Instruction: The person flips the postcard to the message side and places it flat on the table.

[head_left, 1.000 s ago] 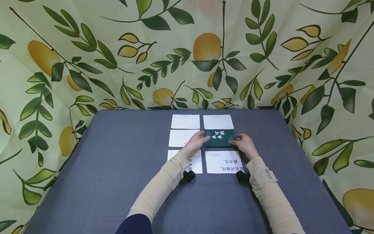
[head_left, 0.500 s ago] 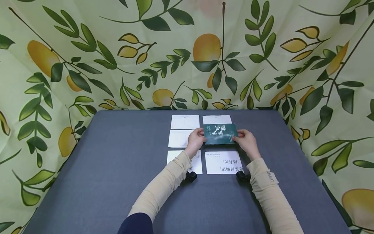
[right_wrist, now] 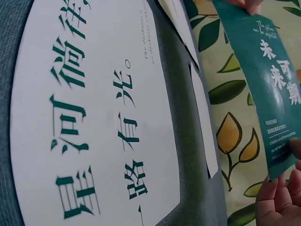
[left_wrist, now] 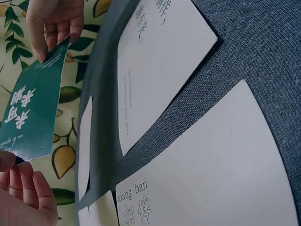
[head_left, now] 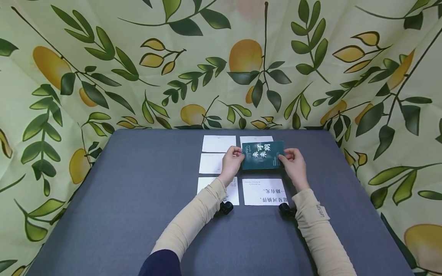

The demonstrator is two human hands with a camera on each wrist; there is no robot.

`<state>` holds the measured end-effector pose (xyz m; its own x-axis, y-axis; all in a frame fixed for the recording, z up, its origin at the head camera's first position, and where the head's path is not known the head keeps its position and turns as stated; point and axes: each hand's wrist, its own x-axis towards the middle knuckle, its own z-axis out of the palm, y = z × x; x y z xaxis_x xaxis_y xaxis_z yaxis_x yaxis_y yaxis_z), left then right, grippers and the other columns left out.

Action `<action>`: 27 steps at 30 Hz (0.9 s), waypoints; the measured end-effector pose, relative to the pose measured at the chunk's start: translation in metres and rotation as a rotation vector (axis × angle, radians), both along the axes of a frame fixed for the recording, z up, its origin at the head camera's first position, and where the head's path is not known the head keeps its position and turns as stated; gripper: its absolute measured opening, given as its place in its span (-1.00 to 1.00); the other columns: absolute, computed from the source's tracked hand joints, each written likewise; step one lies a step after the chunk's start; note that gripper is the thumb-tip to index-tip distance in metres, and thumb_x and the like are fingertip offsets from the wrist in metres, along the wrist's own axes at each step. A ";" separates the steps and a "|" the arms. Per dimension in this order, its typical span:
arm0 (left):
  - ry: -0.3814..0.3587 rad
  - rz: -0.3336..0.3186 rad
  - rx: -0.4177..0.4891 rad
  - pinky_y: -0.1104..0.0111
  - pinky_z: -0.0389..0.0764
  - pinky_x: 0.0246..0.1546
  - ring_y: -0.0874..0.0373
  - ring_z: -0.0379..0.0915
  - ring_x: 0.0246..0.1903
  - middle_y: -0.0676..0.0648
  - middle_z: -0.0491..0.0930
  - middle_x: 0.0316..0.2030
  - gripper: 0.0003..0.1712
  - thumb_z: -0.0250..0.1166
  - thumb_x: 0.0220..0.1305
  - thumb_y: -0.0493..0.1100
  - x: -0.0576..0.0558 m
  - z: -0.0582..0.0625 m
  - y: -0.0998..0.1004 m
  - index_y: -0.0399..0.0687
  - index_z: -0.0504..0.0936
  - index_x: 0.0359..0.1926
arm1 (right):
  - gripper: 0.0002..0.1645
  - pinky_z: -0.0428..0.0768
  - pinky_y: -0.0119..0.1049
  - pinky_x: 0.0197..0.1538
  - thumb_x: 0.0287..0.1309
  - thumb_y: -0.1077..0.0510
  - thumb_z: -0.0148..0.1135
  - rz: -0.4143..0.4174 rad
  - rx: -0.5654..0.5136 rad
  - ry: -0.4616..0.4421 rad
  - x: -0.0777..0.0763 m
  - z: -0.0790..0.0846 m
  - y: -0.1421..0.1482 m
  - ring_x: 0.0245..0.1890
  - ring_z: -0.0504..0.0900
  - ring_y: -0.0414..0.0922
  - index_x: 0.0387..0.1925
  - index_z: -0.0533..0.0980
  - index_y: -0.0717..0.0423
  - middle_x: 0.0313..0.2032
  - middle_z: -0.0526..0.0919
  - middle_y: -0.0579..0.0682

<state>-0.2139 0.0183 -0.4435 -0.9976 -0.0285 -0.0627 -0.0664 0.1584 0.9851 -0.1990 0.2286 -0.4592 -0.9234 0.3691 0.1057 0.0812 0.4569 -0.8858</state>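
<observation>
A dark green card [head_left: 262, 158] with white Chinese characters is held up over the table, raised off its surface. Pinched at its left edge, it is in my left hand [head_left: 230, 164]; my right hand [head_left: 295, 168] pinches the opposite edge, thumb on the front. In the left wrist view the green card [left_wrist: 36, 101] hangs tilted between both hands. The right wrist view shows my right thumb and fingers [right_wrist: 268, 200] at the card's lower end. Just below it lies a white card [head_left: 264, 191] with printed green characters.
More white cards lie in two columns: a back left card [head_left: 219, 143], a middle left card [head_left: 210, 163], a front left card [head_left: 233, 193] partly under my forearm, and a back right card [head_left: 256, 138] partly covered by the green card. The grey table [head_left: 138, 184] meets a leaf-patterned cloth [head_left: 207, 84].
Both hands have lifted the green card from its place in the right column's middle row. It has risen toward the camera and tilted up, with its face showing more fully.
</observation>
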 end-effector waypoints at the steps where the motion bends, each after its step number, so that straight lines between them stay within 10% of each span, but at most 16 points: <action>1: 0.011 -0.006 0.005 0.53 0.40 -0.35 0.24 0.33 -0.31 0.05 0.40 -0.37 -0.86 0.19 0.18 -0.30 0.001 0.000 0.000 -0.14 0.51 -0.21 | -0.66 0.32 -0.31 -0.49 0.16 0.01 0.21 -0.001 -0.002 0.025 -0.004 -0.008 0.005 -0.42 0.29 -0.20 -0.11 0.43 0.12 -0.40 0.34 -0.09; 7: 0.056 -0.033 0.026 0.53 0.34 -0.46 0.22 0.34 -0.39 0.04 0.46 -0.41 -0.90 0.21 0.23 -0.22 0.000 -0.002 -0.003 -0.13 0.55 -0.24 | -0.65 0.29 -0.44 -0.39 0.16 -0.21 0.14 -0.042 -0.071 0.106 -0.027 -0.051 0.028 -0.38 0.36 -0.25 -0.22 0.46 -0.07 -0.41 0.43 -0.20; 12: 0.057 -0.033 0.010 0.50 0.37 -0.42 0.16 0.52 -0.21 -0.01 0.67 -0.30 -0.88 0.19 0.26 -0.15 0.000 -0.005 -0.006 -0.05 0.60 -0.24 | -0.54 0.34 -0.38 -0.11 0.14 -0.31 0.06 -0.050 -0.234 0.139 -0.030 -0.054 0.031 -0.22 0.52 -0.27 -0.21 0.51 -0.05 -0.33 0.60 -0.17; 18: 0.040 -0.041 0.054 0.28 0.45 0.07 0.18 0.54 0.00 -0.03 0.71 -0.17 -0.70 0.16 0.29 -0.01 0.000 -0.006 -0.008 -0.12 0.63 -0.16 | -0.45 0.45 -0.37 0.00 0.12 -0.36 0.03 -0.081 -0.254 0.186 -0.029 -0.053 0.033 -0.21 0.61 -0.31 -0.22 0.61 -0.03 -0.29 0.68 -0.16; 27: 0.031 -0.071 0.077 0.39 0.52 -0.12 0.13 0.59 -0.18 -0.10 0.70 -0.20 -0.79 0.27 0.19 -0.07 0.002 -0.006 -0.011 -0.07 0.64 -0.22 | -0.36 0.45 -0.30 0.04 0.03 -0.47 0.01 -0.115 -0.247 0.081 -0.024 -0.057 0.035 -0.14 0.53 -0.22 -0.16 0.62 -0.11 -0.15 0.63 -0.11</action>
<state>-0.2115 0.0077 -0.4492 -0.9985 0.0457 -0.0310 -0.0270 0.0850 0.9960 -0.2231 0.2638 -0.5166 -0.8660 0.4950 0.0713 0.0442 0.2178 -0.9750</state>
